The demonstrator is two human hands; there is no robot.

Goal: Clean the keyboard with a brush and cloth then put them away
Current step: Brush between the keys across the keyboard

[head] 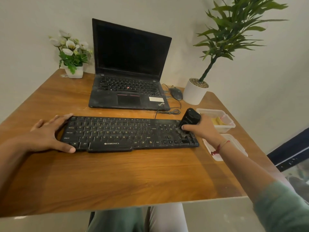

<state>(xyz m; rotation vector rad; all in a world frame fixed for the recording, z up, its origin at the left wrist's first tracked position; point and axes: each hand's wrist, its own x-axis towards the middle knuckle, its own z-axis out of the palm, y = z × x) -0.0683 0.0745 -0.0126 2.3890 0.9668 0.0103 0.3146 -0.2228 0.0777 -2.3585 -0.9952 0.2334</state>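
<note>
Brushing the number-pad end of the keyboard (pixel 117 133). The right hand (pixel 200 128) is wrapped round a stubby black brush (pixel 190 118), bristles down on the keys at the far right, with grey dust around them. The left hand (pixel 48 133) lies flat with fingers spread over the keyboard's left end, thumb at the front edge. It holds nothing and only presses the board to the table (pixel 117 173).

Step, as judged: brushing stage, cloth not yet in use.

To do it well:
- Keep the left hand's weight on so the board does not skid.
- Tilt the bristles into the gaps between key rows.
- Use short strokes in one direction, off the near-right corner, so dust leaves the board rather than settling among the letters.
- Use light pressure so no keycap lifts.
- The letter block looks speckled too, so work leftward row by row.
- Mind the cable (pixel 168 112) coiled behind the back edge.

Containers:
- A clear tub (pixel 229 127) sits open just right of the keyboard, beyond the right hand. Inside are a yellow cloth (pixel 216 121) and something pink beside it, which I cannot identify.
- A clear lid (pixel 237 143), presumably the tub's, lies on the table nearer the person, partly under the right wrist.
- The tub is the likely home for brush and cloth afterwards.
</note>
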